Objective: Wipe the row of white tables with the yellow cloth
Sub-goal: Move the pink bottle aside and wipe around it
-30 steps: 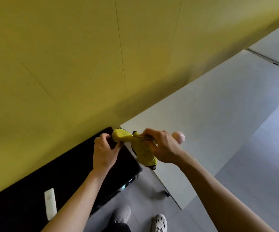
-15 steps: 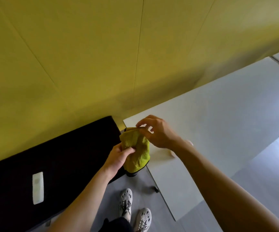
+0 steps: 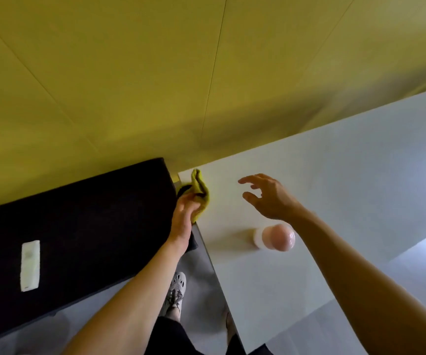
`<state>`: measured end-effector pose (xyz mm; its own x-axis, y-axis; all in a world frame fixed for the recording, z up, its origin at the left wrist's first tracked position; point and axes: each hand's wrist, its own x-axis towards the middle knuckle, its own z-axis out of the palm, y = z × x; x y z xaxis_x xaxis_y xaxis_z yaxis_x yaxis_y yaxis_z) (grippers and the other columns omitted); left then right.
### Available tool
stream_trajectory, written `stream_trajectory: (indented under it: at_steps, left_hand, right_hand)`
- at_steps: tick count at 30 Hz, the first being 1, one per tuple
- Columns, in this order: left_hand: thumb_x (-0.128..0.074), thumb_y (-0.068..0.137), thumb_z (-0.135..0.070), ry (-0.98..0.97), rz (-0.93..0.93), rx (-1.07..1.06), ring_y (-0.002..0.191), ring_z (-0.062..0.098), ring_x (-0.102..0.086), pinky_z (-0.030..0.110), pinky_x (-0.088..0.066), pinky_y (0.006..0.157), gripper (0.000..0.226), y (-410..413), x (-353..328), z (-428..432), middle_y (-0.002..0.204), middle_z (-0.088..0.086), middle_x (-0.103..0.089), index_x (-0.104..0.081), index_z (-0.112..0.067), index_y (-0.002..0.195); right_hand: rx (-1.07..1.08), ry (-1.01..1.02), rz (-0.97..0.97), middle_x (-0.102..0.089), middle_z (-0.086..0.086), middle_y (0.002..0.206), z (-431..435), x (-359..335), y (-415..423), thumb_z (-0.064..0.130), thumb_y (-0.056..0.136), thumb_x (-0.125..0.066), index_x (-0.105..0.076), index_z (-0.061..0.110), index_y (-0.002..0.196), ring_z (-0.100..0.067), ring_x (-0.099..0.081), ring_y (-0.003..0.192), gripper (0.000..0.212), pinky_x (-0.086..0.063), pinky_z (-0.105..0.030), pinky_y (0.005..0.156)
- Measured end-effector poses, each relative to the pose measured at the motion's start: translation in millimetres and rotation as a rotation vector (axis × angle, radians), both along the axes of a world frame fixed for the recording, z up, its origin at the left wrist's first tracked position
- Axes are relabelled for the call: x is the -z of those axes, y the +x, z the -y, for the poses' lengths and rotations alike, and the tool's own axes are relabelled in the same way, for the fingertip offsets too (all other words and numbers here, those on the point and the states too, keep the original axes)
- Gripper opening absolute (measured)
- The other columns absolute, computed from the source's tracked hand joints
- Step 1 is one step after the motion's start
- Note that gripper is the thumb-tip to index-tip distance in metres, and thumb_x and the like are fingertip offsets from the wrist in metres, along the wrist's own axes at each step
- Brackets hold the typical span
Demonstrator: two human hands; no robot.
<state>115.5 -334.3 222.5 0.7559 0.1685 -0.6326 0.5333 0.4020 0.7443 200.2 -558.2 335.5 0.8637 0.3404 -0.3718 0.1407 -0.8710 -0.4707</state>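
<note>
Your left hand grips the yellow cloth, fingers curled round its lower part so that the bunched cloth stands up past them toward twelve o'clock. The cloth sits at the near-left corner of the white table, right where the tabletop meets the yellow wall, and its folded end touches the table's surface near that corner. At nine o'clock from the cloth lies a black surface, close against the table's left edge, with a small white rectangular object resting on it well apart from your hand. Your right hand hangs above the tabletop at three o'clock from the cloth, empty, fingers spread and loosely bent, pointing toward nine o'clock; you cannot tell from this view whether it touches the table. At five o'clock from that hand, just beside your right forearm, a pale pink rounded object stands on the table, blurred so that its kind is unclear. Below, at six o'clock, your light-coloured shoe shows on the grey floor in the gap between the black surface and the table.
</note>
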Motion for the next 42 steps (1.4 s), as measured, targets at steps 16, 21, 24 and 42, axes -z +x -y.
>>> stream_trajectory:
  at_steps: [16,21,24,42]
  left_hand:
    - [-0.061,0.09,-0.084,0.981,-0.484,-0.175,0.126,0.048,-0.062,0.054,-0.055,0.094,0.104,54,54,61,0.148,0.018,-0.053,-0.034,-0.013,0.161]
    - [-0.055,0.094,-0.082,1.149,-0.465,-0.136,0.121,0.046,-0.066,0.05,-0.056,0.088,0.1,81,57,44,0.147,0.016,-0.055,-0.034,-0.01,0.161]
    - [-0.053,0.098,-0.078,1.238,-0.38,-0.141,0.116,0.044,-0.069,0.048,-0.058,0.079,0.097,84,59,43,0.148,0.016,-0.055,-0.031,-0.012,0.166]
    - [-0.056,0.102,-0.069,1.191,-0.27,-0.106,0.123,0.045,-0.065,0.053,-0.058,0.083,0.085,29,69,64,0.149,0.016,-0.053,-0.034,-0.015,0.163]
  right_hand:
    - [-0.577,0.154,0.51,-0.026,-0.015,0.178,13,175,82,0.044,0.106,-0.054,-0.044,0.021,0.166,-0.034,-0.015,0.168,0.065,-0.014,-0.064,0.133]
    - [-0.603,0.199,0.57,-0.031,-0.016,0.176,15,185,83,0.048,0.101,-0.062,-0.046,0.02,0.165,-0.036,-0.019,0.167,0.072,-0.014,-0.066,0.132]
    - [-0.625,0.242,0.588,-0.038,-0.014,0.173,14,186,82,0.05,0.1,-0.066,-0.049,0.02,0.164,-0.035,-0.027,0.165,0.072,-0.02,-0.064,0.132]
    - [-0.571,0.2,0.638,-0.041,-0.024,0.169,11,180,81,0.046,0.102,-0.064,-0.059,0.02,0.156,-0.042,-0.034,0.161,0.06,-0.024,-0.06,0.131]
